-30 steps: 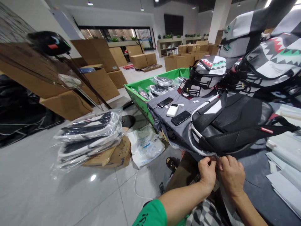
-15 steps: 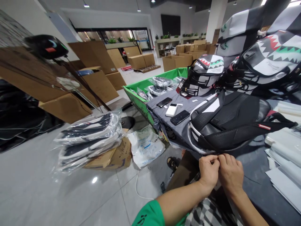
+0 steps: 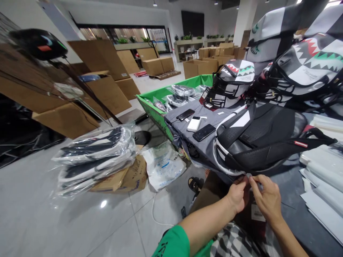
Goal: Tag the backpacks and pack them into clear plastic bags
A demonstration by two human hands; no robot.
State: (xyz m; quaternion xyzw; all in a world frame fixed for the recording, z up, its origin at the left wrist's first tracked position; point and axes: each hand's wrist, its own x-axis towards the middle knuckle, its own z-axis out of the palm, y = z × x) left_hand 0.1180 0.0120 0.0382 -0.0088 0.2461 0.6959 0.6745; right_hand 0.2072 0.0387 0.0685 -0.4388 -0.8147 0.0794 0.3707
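Note:
My left hand [image 3: 239, 195] and my right hand [image 3: 267, 197] meet at the table's front edge, fingers pinched. Between their fingertips shows a small pale, translucent piece [image 3: 249, 175], too small to name. Just behind them a black backpack [image 3: 264, 137] with white edging lies on the table, straps upward. A dark tag with a white label [image 3: 257, 213] hangs below my right hand, partly hidden. Checkered cloth [image 3: 232, 240] is under my forearms.
Two phones [image 3: 204, 132] and a white power bank [image 3: 194, 124] lie left of the backpack. Shark-mouth backpacks [image 3: 235, 80] are piled behind. Clear plastic bags [image 3: 324, 182] lie right. A green bin [image 3: 151, 94] holds wrapped bags; more wrapped backpacks [image 3: 98, 157] rest on a floor carton.
My fingertips have parted slightly, and the pale piece now shows between them. My right hand has opened out a little to the right, uncovering the white label below. The view has shifted slightly.

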